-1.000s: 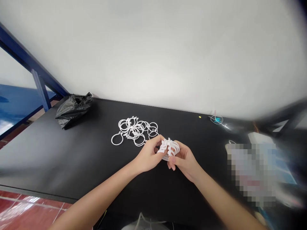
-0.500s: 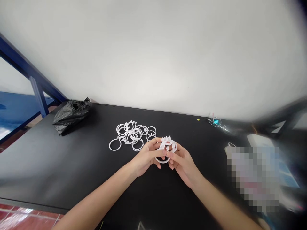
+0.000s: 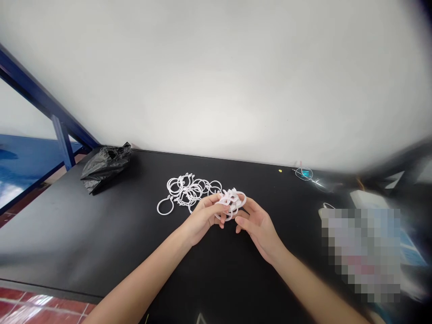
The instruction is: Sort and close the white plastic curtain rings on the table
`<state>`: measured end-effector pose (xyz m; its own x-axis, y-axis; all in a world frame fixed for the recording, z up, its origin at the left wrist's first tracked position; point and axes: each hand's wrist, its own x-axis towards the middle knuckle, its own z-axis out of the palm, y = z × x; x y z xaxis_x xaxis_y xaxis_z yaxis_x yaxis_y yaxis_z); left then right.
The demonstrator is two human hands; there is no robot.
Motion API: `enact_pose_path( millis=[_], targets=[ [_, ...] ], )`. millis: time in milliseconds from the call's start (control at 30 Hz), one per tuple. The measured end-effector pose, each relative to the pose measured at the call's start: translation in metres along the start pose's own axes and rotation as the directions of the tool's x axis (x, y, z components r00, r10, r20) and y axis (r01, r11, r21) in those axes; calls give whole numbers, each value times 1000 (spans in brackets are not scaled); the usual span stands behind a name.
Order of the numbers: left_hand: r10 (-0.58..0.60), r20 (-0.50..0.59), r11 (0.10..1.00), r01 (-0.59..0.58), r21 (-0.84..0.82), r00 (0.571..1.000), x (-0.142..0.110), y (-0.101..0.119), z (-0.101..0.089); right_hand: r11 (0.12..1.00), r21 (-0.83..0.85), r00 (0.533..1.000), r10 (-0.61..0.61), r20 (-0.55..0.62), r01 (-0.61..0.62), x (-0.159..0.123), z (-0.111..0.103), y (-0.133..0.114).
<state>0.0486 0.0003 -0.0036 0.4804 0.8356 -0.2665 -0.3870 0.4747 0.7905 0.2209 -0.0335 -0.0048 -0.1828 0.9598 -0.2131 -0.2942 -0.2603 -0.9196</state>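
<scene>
My left hand is closed on a bunch of white plastic curtain rings, its thumb pressed across the front of them. Small clasps stick up from the bunched rings. At the right side of the bunch is my right hand, thumb and fingers apart. Its fingertips reach behind the rings and seem to touch them, while the thumb is off them. Just beyond my left hand lies a loose pile of white curtain rings, partly covered by that hand. One single ring lies at the pile's left.
A crumpled black plastic bag lies at the back left of the black table. Glasses rest near the wall at right. A blurred-out package lies on the right side. A blue metal frame stands at left.
The rings have turned and bunched up more in my left hand. My right thumb has come away from them. The view has shifted slightly.
</scene>
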Motion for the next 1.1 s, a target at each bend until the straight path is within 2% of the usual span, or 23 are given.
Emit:
enact_pose_path(
  millis=[100, 167, 267, 367, 433, 733, 900, 1100],
  targets=[
    [113, -111, 985, -97, 142, 987, -3, 16, -15, 999, -38, 1000, 18, -14, -19, 1, -1, -2],
    [272, -210, 914, -183, 363, 939, -6, 28, -30, 997, -65, 999, 35, -22, -36, 2, -2, -4],
    [467, -211, 675, -192, 713, 859, -10, 41, -52, 995, -88, 999, 35, -9, -35, 2, -4, -5],
    [559, -155, 410, -110, 905, 814, -13, 46, -65, 994, -99, 999, 37, 0, -36, 1, -5, -5],
    [568, -128, 322, -76, 944, 813, -16, 47, -68, 993, -109, 999, 40, -5, -40, 1, -5, -5],
    [508, -59, 228, -68, 971, 859, -39, 61, -68, 992, -122, 999, 20, -36, -24, 2, -5, -5],
    [470, 25, 80, -70, 994, 882, -45, 62, -71, 993, -117, 999, 9, -44, -14, 2, -6, -3],
    [518, 116, 13, -144, 989, 848, -45, 53, -72, 992, -128, 999, 8, -46, -14, 3, -7, -2]
  ],
)
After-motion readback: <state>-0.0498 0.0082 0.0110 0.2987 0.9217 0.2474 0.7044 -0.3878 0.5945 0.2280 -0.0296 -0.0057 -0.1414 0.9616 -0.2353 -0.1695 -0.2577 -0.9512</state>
